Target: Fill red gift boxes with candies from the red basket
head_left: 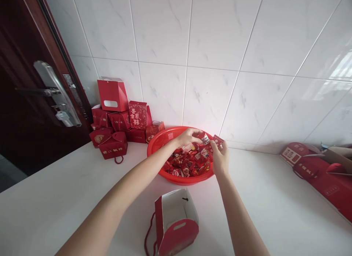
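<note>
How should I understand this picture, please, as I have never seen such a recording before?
There is no machine here: one camera, worn on a person's head, looks forward and down at their bare hands. The left hand holds a small red packet, and the right hand holds a second packet, both over a red basket containing many more. On the white table, an open red box stands nearest the camera. Red boxes are piled at the left, and more red packaging lies at the right.
</note>
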Demonstrator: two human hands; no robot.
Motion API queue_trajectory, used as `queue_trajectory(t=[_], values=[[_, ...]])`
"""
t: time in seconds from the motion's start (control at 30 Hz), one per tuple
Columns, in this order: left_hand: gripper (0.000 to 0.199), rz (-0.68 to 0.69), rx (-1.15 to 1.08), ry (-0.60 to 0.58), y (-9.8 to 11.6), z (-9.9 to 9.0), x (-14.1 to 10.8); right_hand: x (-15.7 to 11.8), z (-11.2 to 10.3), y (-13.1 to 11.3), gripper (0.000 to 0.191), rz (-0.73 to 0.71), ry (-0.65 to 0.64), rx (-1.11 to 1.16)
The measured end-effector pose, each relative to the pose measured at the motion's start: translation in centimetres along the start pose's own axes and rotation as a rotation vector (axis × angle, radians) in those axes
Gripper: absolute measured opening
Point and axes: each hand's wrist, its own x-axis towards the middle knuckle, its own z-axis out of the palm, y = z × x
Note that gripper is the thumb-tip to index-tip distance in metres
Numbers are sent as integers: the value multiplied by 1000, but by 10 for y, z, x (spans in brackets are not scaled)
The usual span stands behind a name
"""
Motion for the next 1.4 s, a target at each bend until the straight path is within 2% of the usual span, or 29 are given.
queue_trajectory(t=[0.1,0.23,0.33,0.57,0.7,0.9,1.07,1.23,1.3,1.4], values=[[36,-29,86,-48,-2,1,0,-1,1,-2,34,27,-44,-29],[30,-76,247,-162,-6,3,2,-1,0,-2,32,4,-4,-62],[27,-144,455,-218,-15,4,2,0,-1,-1,30,3,9,-90],[23,-266,925,-256,-34,-2,1,1,-2,2,28,4,-10,-119],[28,-237,1046,-275,-32,5,2,2,-2,3,27,2,-4,-119],[15,-140,1037,-376,-26,31,-5,0,0,-2,24,31,-2,-121],[3,-139,999,-333,-26,39,-8,-3,3,-8,22,52,10,-127],[22,-175,892,-256,-27,35,-3,-3,4,-10,24,70,14,-101],[29,-185,827,-210,-27,28,-1,-4,4,-10,24,69,21,-86],[30,-185,726,-100,-26,15,2,-4,5,-11,24,63,34,-84]])
